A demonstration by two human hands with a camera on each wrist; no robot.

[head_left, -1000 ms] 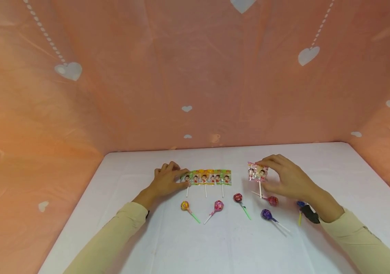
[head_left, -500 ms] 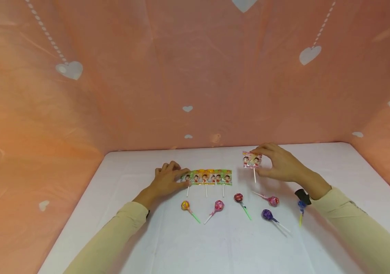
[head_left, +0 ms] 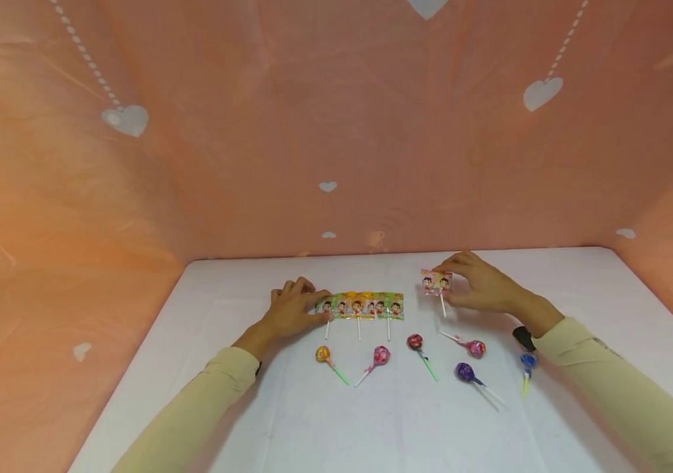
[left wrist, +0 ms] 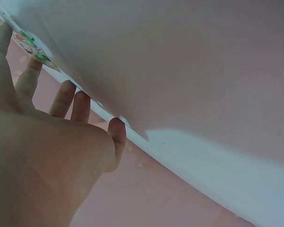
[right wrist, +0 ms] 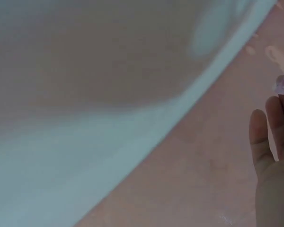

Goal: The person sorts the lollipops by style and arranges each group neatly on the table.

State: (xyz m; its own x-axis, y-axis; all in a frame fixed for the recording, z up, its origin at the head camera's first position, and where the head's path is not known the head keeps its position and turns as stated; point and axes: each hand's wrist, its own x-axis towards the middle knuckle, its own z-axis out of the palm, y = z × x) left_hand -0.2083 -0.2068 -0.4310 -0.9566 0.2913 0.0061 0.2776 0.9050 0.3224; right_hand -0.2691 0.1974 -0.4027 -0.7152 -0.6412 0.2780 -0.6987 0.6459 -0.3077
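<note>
In the head view my left hand (head_left: 296,314) is at the left end of a row of flat-wrapped lollipops. Its thumb and index finger pinch the green-wrapped lollipop (head_left: 327,307) there, partly covering it. Beside that lie an orange-wrapped lollipop (head_left: 356,307) and another green-wrapped lollipop (head_left: 395,307), sticks toward me. Right of the row, my right hand (head_left: 480,284) grips a pink-wrapped lollipop (head_left: 435,282) between thumb and fingers, raised over the table with its stick down. The left wrist view shows the left hand's fingers (left wrist: 62,99) around the packet's edge; a bit of pink wrapper (right wrist: 283,85) shows in the right wrist view.
Nearer me lie round lollipops: yellow (head_left: 322,354), pink (head_left: 381,355), red (head_left: 415,341), a second pink one (head_left: 477,348), purple (head_left: 464,372) and blue (head_left: 528,359). The white table (head_left: 324,427) ends at an orange cloth (head_left: 289,131) with hearts.
My right hand has carried the pink-wrapped lollipop slightly left and toward the back of the table, then lowered it a little. The left hand has stayed at the row.
</note>
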